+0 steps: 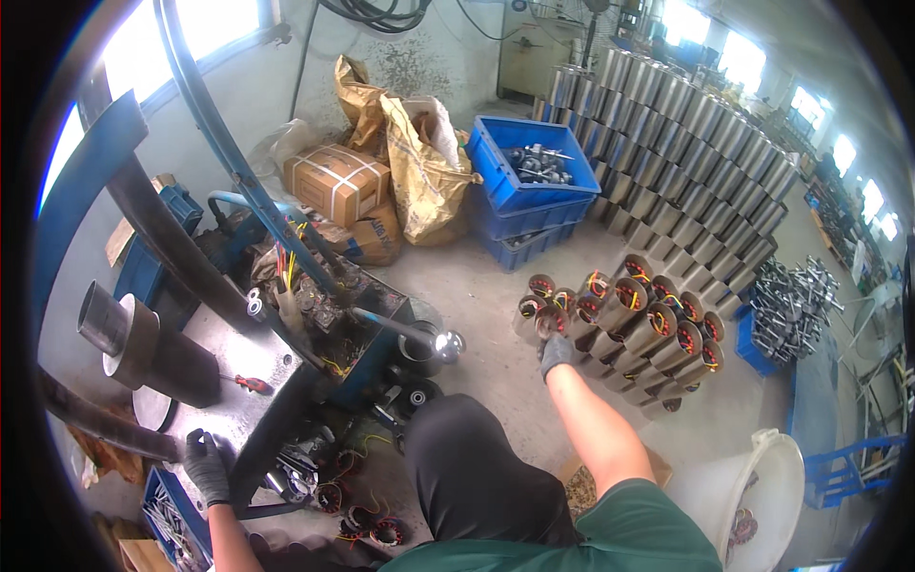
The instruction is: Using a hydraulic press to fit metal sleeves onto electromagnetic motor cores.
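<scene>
My right hand (557, 354), in a dark grey glove, reaches out to the near left side of a stack of metal motor housings (658, 324). Its fingers close on the rim of one motor housing (550, 322); the glove partly hides how they grip. Red and yellow wires show inside the open ends of several housings. My left hand (205, 469), gloved alike, lies on the edge of the steel worktable (229, 419) with its fingers stretched out and nothing in them. Beyond it on the table, a screwdriver (253, 384) with a red handle lies by a thick metal cylinder (172, 362).
Blue bins (534, 210) with metal parts stand near sacks and a carton (335, 181). Rows of bare steel tubes (686, 162) rise behind. A blue press frame (205, 124) stands left. A white barrel (762, 496) is at lower right; wound stators (386, 532) lie below the table.
</scene>
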The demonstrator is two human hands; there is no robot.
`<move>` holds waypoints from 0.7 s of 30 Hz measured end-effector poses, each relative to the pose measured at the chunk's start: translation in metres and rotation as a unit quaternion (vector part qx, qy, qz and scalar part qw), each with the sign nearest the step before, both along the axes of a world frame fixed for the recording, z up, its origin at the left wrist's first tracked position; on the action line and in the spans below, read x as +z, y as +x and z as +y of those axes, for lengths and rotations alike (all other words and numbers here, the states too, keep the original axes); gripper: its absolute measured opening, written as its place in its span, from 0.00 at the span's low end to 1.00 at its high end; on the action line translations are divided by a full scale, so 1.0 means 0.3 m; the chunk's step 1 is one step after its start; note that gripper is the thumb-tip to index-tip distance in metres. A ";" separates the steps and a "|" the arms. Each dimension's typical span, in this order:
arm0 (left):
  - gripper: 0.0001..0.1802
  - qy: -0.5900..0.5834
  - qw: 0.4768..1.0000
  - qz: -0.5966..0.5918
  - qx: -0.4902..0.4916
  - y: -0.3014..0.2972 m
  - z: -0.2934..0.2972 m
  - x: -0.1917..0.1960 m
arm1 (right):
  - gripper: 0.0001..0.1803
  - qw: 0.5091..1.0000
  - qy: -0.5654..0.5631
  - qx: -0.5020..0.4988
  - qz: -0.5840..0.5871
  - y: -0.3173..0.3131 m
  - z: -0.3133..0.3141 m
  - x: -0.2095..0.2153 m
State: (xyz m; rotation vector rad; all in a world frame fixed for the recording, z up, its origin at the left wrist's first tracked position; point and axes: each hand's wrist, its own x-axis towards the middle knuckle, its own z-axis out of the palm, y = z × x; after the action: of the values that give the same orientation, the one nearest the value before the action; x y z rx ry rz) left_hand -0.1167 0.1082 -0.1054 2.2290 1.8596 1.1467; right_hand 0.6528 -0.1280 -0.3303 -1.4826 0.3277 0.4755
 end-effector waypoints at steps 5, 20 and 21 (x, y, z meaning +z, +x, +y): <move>0.11 -0.001 0.999 0.009 0.034 -0.044 -0.053 0.031 | 0.19 0.969 0.179 -0.144 -0.088 0.075 0.294 0.056; 0.11 -0.053 0.996 -0.060 0.030 0.001 -0.030 0.009 | 0.37 0.979 -0.154 -0.104 0.077 0.269 0.326 0.307; 0.11 -0.051 0.996 -0.053 0.043 -0.035 -0.047 0.022 | 0.37 0.984 -0.115 -0.110 0.085 0.217 0.357 0.313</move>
State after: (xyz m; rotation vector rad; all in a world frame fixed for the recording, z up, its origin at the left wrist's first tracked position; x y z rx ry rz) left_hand -0.1271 0.0941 -0.0987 2.0128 1.9430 1.1290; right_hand 0.7179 -0.0209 -0.2363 -1.6102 0.6924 0.3965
